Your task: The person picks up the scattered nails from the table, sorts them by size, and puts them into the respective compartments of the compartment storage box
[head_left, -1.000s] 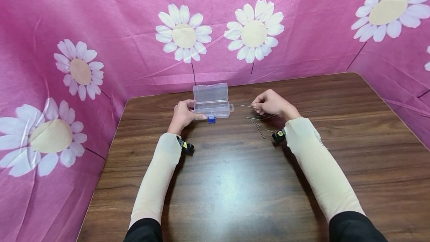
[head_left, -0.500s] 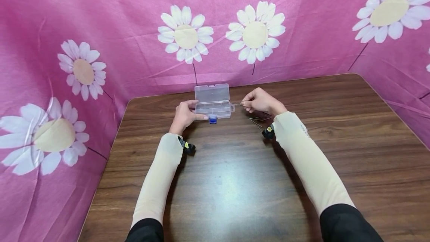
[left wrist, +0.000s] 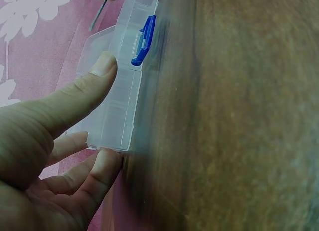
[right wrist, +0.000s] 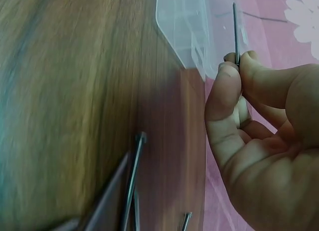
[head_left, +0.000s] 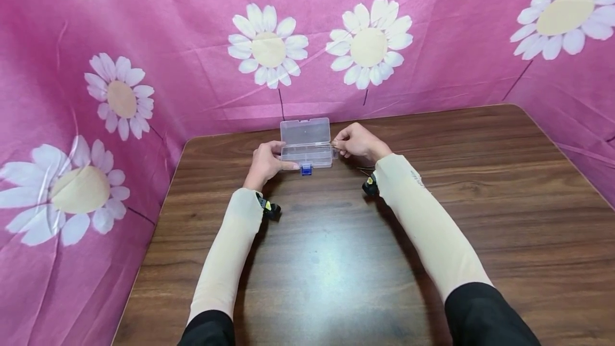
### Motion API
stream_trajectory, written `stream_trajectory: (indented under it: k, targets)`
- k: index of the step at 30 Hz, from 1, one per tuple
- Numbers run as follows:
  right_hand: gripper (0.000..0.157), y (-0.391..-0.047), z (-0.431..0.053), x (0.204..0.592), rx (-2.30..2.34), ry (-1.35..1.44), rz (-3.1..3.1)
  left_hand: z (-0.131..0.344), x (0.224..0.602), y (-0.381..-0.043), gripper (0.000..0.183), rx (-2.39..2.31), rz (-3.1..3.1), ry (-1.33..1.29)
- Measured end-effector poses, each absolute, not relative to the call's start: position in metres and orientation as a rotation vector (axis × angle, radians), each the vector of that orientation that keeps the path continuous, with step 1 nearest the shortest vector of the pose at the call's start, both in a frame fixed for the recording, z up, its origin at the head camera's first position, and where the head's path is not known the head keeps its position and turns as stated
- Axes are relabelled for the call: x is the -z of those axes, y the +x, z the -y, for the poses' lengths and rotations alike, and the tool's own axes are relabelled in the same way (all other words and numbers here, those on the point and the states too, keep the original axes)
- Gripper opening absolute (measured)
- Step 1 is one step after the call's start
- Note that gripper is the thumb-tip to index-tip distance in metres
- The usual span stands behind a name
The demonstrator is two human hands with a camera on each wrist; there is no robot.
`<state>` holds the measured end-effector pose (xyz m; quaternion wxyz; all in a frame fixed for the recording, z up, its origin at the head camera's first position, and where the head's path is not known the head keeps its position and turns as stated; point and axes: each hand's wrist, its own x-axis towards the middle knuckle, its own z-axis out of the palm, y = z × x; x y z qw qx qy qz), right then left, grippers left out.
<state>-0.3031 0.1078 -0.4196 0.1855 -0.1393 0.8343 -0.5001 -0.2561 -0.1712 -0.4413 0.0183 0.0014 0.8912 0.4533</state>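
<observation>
A clear plastic compartment box (head_left: 314,158) lies on the table near its back edge, its lid (head_left: 305,131) raised behind it. A blue latch (left wrist: 144,41) sits on the front side. My left hand (head_left: 267,163) holds the box's left end, thumb along the front and fingers at the end wall. At the right end, my right hand (head_left: 357,141) pinches a nail (right wrist: 236,34) between thumb and fingertips. This thin metal nail points toward the box, over its compartments in the head view. Several more nails (right wrist: 131,183) lie on the table below the right wrist.
The wooden table (head_left: 317,260) reaches back to a pink cloth (head_left: 192,41) with white flowers, hung close behind the box. A small black wrist camera (head_left: 370,186) is strapped to the right wrist, another wrist camera (head_left: 271,211) to the left.
My right hand has moved left with the nail, from over the loose nails to the box's right end. My left hand stays on the box.
</observation>
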Motion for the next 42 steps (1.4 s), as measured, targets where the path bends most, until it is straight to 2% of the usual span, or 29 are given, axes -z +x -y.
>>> stream_trajectory:
  k: [18, 22, 26, 29, 34, 42]
  targets:
    - [0.018, -0.304, -0.064, 0.405, 0.976, -0.451, -2.727, 0.168, 0.444, -0.255, 0.08, -1.434, -2.78, 0.007]
    - [0.023, -0.304, -0.058, 0.406, 0.92, -0.47, -2.777, 0.168, 0.442, -0.255, 0.08, -1.428, -2.78, -0.005]
    - [0.036, -0.303, -0.05, 0.405, 0.893, -0.489, -2.811, 0.168, 0.442, -0.254, 0.08, -1.423, -2.786, -0.02]
    - [0.038, -0.303, -0.044, 0.405, 0.85, -0.482, -2.832, 0.168, 0.442, -0.254, 0.08, -1.417, -2.797, -0.027]
    - [0.028, -0.302, -0.037, 0.406, 0.768, -0.45, -2.846, 0.168, 0.442, -0.255, 0.079, -1.404, -2.814, -0.022]
    - [0.024, -0.301, -0.038, 0.406, 0.774, -0.446, -2.849, 0.168, 0.442, -0.256, 0.079, -1.393, -2.816, -0.028]
